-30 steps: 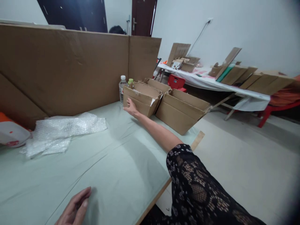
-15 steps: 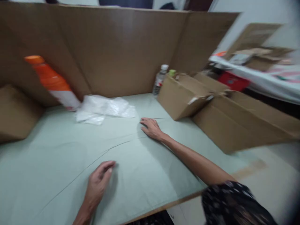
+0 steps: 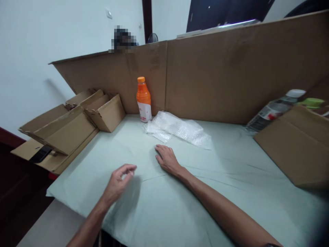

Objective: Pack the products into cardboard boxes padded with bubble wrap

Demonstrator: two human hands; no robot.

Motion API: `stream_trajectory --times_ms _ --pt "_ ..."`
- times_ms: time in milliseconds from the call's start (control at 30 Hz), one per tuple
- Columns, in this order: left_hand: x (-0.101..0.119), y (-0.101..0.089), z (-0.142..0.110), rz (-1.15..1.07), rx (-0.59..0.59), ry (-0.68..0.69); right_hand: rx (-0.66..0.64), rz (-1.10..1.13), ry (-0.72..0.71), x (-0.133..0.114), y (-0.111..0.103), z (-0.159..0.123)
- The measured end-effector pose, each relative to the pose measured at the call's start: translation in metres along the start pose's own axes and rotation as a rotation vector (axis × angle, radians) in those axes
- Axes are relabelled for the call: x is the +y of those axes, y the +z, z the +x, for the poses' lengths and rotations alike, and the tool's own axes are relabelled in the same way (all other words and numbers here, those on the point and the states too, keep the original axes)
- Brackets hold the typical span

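Note:
My left hand [image 3: 119,181] hovers over the pale green tablecloth [image 3: 159,202], fingers loosely curled and the thumb a little apart from them. I make out nothing held in it. To its right, my right hand [image 3: 166,158] rests palm down on the cloth with fingers loosely extended and nothing in its grasp. Just beyond the right hand lies crumpled clear bubble wrap [image 3: 180,127], not touched by it. An orange bottle [image 3: 144,99] with a white label stands upright at the wrap's left end.
A tall cardboard panel [image 3: 205,75] borders the back. Cardboard boxes [image 3: 61,133] line the left edge, with a dark phone-like object [image 3: 41,154] among them. At right, a clear bottle [image 3: 275,111] leans in view behind another cardboard box [image 3: 295,144]. A person's blurred head [image 3: 123,39] shows beyond the panel.
The view has swung left, bringing the left boxes and the person's head into sight. My right hand stays on the cloth; my left hand is nearer to it, fingers still curled.

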State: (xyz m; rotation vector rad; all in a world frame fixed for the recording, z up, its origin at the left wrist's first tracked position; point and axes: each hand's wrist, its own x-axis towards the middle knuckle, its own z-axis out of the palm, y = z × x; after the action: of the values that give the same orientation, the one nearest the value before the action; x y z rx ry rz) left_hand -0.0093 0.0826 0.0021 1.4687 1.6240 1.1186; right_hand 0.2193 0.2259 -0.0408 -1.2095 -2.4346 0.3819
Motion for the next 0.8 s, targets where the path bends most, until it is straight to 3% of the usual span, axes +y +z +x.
stream_trajectory --times_ms 133,233,367,467,533,633,700,800 --pt "0.004 -0.083 0.070 0.248 0.327 0.122 0.067 0.020 -0.070 0.007 0.008 0.002" --pt "0.015 -0.129 0.138 0.504 0.529 0.193 0.110 0.061 -0.098 0.015 0.010 -0.001" --pt "0.031 -0.150 0.221 0.648 0.577 0.162 0.149 0.110 -0.095 0.020 0.012 -0.002" --pt "0.038 -0.146 0.253 0.660 0.557 0.044 0.162 0.133 -0.080 0.023 0.015 -0.001" --pt "0.039 -0.142 0.257 0.639 0.552 -0.003 0.164 0.148 -0.079 0.023 0.015 -0.002" --pt "0.038 -0.138 0.240 0.605 0.534 0.001 0.167 0.169 -0.084 0.023 0.015 -0.003" --pt "0.038 -0.134 0.215 0.576 0.512 0.013 0.169 0.174 -0.081 0.022 0.014 -0.003" --pt "0.036 -0.130 0.157 0.514 0.505 0.013 0.172 0.178 -0.064 0.019 0.012 -0.003"
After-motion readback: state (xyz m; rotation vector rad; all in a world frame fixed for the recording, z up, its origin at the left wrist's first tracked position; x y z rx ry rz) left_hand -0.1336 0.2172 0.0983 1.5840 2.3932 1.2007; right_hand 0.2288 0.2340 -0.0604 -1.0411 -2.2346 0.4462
